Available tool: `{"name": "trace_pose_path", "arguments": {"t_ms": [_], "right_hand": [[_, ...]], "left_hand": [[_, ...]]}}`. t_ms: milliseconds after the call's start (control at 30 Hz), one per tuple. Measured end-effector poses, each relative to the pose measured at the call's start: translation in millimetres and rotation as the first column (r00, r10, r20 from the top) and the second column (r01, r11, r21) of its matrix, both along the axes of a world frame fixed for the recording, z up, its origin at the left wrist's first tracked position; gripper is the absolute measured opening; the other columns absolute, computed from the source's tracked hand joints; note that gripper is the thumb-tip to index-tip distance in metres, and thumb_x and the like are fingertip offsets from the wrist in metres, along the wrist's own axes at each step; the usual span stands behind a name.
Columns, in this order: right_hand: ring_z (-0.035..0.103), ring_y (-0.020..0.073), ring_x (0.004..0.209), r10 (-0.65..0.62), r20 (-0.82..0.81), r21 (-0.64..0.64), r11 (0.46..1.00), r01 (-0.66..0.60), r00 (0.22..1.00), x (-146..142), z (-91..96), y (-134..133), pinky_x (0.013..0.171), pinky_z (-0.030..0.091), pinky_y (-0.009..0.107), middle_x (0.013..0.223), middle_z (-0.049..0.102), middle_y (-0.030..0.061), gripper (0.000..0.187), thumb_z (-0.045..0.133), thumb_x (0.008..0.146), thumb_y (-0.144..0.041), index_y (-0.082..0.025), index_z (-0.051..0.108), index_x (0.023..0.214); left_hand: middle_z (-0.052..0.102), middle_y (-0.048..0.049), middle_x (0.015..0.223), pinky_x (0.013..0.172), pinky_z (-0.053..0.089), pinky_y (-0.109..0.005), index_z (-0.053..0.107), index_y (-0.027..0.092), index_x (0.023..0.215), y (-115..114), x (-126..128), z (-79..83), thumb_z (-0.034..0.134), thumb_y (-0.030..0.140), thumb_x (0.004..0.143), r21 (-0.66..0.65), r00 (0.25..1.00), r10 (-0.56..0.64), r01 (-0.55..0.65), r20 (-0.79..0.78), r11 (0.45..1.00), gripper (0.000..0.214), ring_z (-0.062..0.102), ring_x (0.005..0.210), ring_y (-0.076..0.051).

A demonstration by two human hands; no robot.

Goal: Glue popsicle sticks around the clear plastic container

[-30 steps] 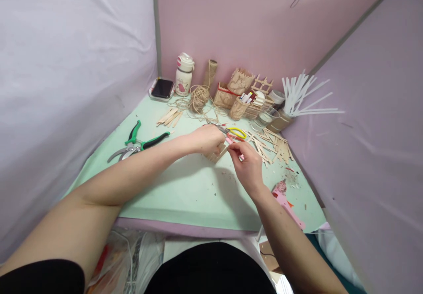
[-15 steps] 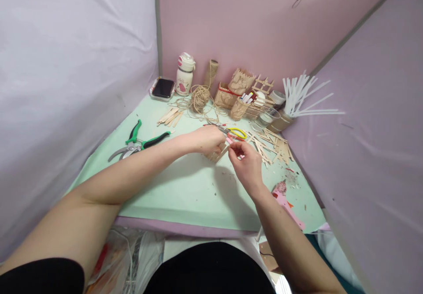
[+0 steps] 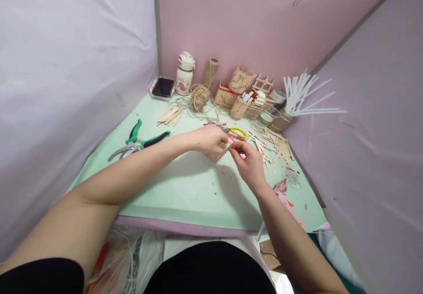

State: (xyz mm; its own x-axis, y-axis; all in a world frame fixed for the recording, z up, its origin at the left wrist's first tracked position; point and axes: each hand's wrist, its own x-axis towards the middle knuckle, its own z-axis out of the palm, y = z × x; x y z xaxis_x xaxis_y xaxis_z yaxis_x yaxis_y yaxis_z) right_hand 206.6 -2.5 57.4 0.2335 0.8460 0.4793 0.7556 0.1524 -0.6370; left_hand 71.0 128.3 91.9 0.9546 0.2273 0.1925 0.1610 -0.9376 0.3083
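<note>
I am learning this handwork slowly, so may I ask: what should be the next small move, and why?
Probably the right hand should press lightly at the corner of the small wooden piece while the left hand steadies it. The left hand's curled fingers are on the piece, and the right thumb and finger are pinched close at its right end.

1) Left sleeve (image 3: pixel 42 276): black, plain, short, hem above the elbow
2) Garment over the lap (image 3: pixel 211 269): black, plain, rounded outline
3) Left hand (image 3: pixel 213 139), right hand (image 3: pixel 249 161) and both forearms: bare
</note>
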Motion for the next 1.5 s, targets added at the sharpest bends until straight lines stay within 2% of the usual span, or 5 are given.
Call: {"name": "trace_pose_path", "arguments": {"t_ms": [567, 967, 1133, 1267, 1500], "right_hand": [[0.062, 0.0167, 0.069, 0.033, 0.026, 0.037, 0.999, -0.034, 0.999, 2.5, -0.4, 1.1, 0.071, 0.051, 0.03, 0.08, 0.069, 0.0026, 0.008, 0.056, 0.086, -0.023, -0.022, 0.063, 0.081], [0.063, 0.0173, 0.073, 0.069, 0.051, 0.049, 0.996, -0.071, 0.996, 6.0, -1.7, 0.5, 0.073, 0.05, 0.031, 0.082, 0.068, 0.0029, 0.007, 0.057, 0.087, -0.022, -0.022, 0.063, 0.083], [0.062, 0.0177, 0.074, 0.08, 0.06, 0.051, 0.995, -0.084, 0.995, 8.7, -1.1, 1.5, 0.074, 0.05, 0.031, 0.081, 0.068, 0.0028, 0.009, 0.057, 0.088, -0.022, -0.022, 0.063, 0.081], [0.062, 0.017, 0.072, 0.072, 0.051, 0.056, 0.996, -0.075, 0.996, 6.8, -2.0, 3.0, 0.073, 0.05, 0.031, 0.079, 0.068, 0.0021, 0.008, 0.058, 0.087, -0.023, -0.022, 0.063, 0.081], [0.063, 0.016, 0.07, 0.029, 0.015, 0.051, 0.998, -0.03, 0.999, 1.1, -2.5, 3.3, 0.072, 0.052, 0.03, 0.079, 0.069, 0.0017, 0.006, 0.058, 0.084, -0.022, -0.022, 0.062, 0.08]], "left_hand": [[0.058, -0.0016, 0.057, 0.055, 0.028, -0.026, 0.059, 0.017, 0.059, -1.4, 2.2, -6.3, 0.054, 0.022, 0.069, -0.061, 0.999, 0.018, -0.016, 0.04, 0.998, 0.012, 0.045, 0.056, -0.014], [0.049, 0.0026, 0.048, 0.052, 0.026, -0.027, 0.051, 0.017, 0.052, -4.5, 2.5, -5.4, 0.054, 0.014, 0.064, -0.107, 0.993, -0.065, 0.077, 0.103, 0.991, 0.013, 0.036, 0.048, -0.011], [0.051, 0.0017, 0.05, 0.055, 0.028, -0.027, 0.053, 0.017, 0.054, -1.8, 2.2, -7.9, 0.055, 0.014, 0.069, -0.073, 0.994, -0.061, 0.068, 0.089, 0.995, 0.016, 0.038, 0.051, -0.012], [0.055, 0.0004, 0.056, 0.06, 0.031, -0.027, 0.055, 0.017, 0.059, 3.2, 2.5, -9.5, 0.053, 0.012, 0.076, -0.024, 0.99, -0.116, 0.118, 0.082, 0.993, 0.017, 0.041, 0.055, -0.013], [0.057, -0.0017, 0.059, 0.062, 0.032, -0.028, 0.054, 0.017, 0.06, 2.7, 1.1, -2.6, 0.05, 0.008, 0.074, 0.056, 0.991, -0.131, 0.13, 0.009, 0.99, 0.017, 0.043, 0.059, -0.015]]}}
